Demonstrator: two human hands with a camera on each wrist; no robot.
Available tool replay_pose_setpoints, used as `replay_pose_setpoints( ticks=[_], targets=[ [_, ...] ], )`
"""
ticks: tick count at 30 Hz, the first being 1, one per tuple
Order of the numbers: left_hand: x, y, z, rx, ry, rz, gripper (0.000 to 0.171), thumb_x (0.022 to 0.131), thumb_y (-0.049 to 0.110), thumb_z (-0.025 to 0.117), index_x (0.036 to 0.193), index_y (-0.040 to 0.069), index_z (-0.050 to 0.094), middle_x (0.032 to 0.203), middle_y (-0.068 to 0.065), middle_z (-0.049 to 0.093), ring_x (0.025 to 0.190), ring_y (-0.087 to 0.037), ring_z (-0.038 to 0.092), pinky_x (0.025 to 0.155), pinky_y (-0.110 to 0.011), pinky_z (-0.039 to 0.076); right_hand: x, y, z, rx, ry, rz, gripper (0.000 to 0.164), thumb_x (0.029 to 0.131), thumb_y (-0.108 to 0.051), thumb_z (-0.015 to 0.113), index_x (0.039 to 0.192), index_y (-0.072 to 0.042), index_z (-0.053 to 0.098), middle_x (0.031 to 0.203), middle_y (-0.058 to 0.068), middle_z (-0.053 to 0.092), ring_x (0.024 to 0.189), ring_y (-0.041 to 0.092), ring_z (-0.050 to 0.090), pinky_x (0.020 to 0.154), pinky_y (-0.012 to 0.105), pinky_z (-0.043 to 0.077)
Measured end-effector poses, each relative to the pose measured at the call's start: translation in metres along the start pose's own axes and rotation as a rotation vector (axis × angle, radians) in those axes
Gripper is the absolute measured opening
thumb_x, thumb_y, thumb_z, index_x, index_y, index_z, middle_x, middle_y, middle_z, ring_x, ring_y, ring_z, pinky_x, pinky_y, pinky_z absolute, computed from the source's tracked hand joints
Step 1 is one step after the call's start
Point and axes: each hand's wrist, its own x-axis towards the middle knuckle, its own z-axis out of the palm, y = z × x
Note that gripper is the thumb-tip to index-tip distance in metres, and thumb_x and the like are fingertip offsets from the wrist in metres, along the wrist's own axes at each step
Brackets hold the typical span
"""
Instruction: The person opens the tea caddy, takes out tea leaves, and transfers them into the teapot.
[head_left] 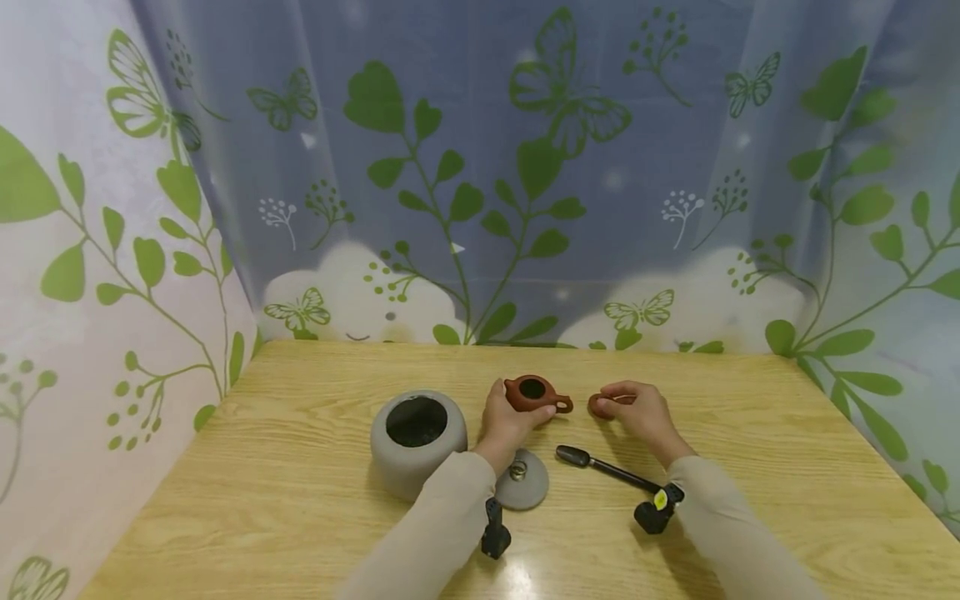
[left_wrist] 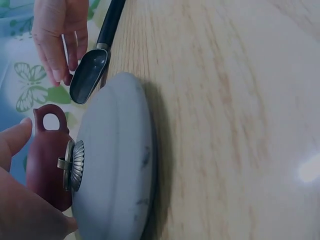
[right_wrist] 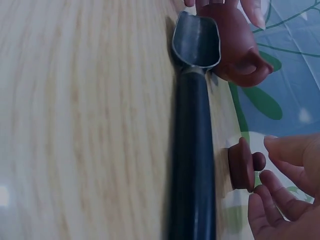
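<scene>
My left hand [head_left: 506,423] holds a small reddish-brown clay teapot [head_left: 517,398], its top uncovered and its loop handle pointing right. In the right wrist view the teapot's small lid [right_wrist: 242,165] rests on the table with its round knob up. Around that knob, but apart from it, are the thumb and fingers of my right hand [right_wrist: 287,185]; in the head view this hand partly covers the lid. A scoop [head_left: 622,475] with a black handle lies between the hands, nearer to me. The left wrist view shows the teapot [left_wrist: 47,165] partly hidden by the thumb and a grey lid.
Left of my left hand stands a round grey jar [head_left: 390,467] with an open, dark mouth. Its grey lid [head_left: 525,487], with a metal ring on top, lies beside my left wrist. Patterned curtains [head_left: 480,167] hang behind the wooden table [head_left: 300,500].
</scene>
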Motion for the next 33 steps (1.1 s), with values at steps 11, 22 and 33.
replay_pose_setpoints(
  ticks=[11,22,33],
  targets=[
    [0.001,-0.001,0.001,-0.036,0.026,-0.026,0.075,0.076,0.015,0.083,0.138,-0.003,0.044,0.127,-0.02,0.057,0.118,-0.035,0.054,0.099,-0.044,0.046,0.002,0.002,0.003,-0.037,-0.007,0.0,0.026,0.09,-0.014,0.068,0.112,0.0,0.068,0.112,0.02,0.065,0.1,0.034,0.06,0.075,0.038,0.053],
    [0.002,-0.003,0.004,0.028,0.05,-0.029,0.071,0.079,0.016,0.08,0.138,-0.003,0.044,0.128,-0.018,0.058,0.119,-0.034,0.054,0.099,-0.043,0.046,0.005,0.004,0.004,-0.065,-0.02,0.003,0.023,0.09,-0.011,0.067,0.111,0.0,0.069,0.111,0.02,0.066,0.098,0.033,0.062,0.068,0.032,0.053],
    [0.001,-0.004,0.005,0.003,0.051,-0.052,0.07,0.08,0.016,0.079,0.139,0.001,0.045,0.129,-0.016,0.057,0.12,-0.033,0.054,0.099,-0.045,0.045,0.007,0.005,0.003,-0.117,-0.009,-0.022,0.022,0.09,-0.012,0.067,0.108,-0.001,0.071,0.11,0.02,0.066,0.097,0.034,0.062,0.072,0.039,0.054]
  ],
)
